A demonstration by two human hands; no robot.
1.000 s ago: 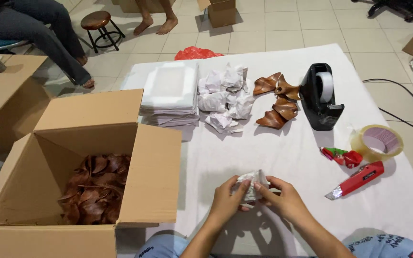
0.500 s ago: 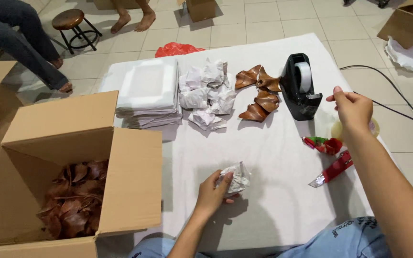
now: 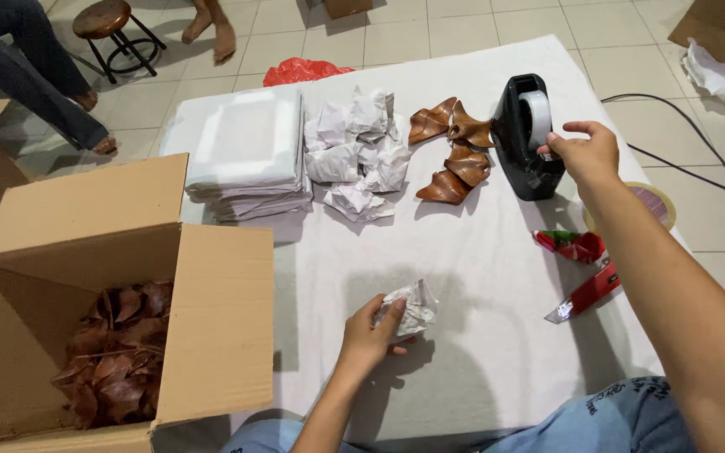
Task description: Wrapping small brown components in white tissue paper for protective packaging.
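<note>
In the head view, the left hand (image 3: 368, 333) rests on the white-covered desk (image 3: 480, 277), its grip closed around a small paper-wrapped bundle (image 3: 411, 309) that sits on the cloth well in front of the black tape dispenser (image 3: 530, 138). The right hand (image 3: 585, 155) is stretched out to that dispenser, thumb and forefinger pinched together at its front edge; they seem to nip the tape end, though the strip itself is too thin to make out. Just left of the dispenser lie several brown leaf-shaped pieces (image 3: 455, 151), then a heap of crumpled white paper (image 3: 361, 151), then a stack of flat white sheets (image 3: 241, 151). Right of the dispenser, partly behind the forearm, lies a roll of clear tape (image 3: 656, 205); nearer the person are a red-and-green wrapper (image 3: 571, 245) and a red box cutter (image 3: 587, 294). Far left of the dispenser, an open cardboard box (image 3: 119, 277) holds more brown pieces.
</note>
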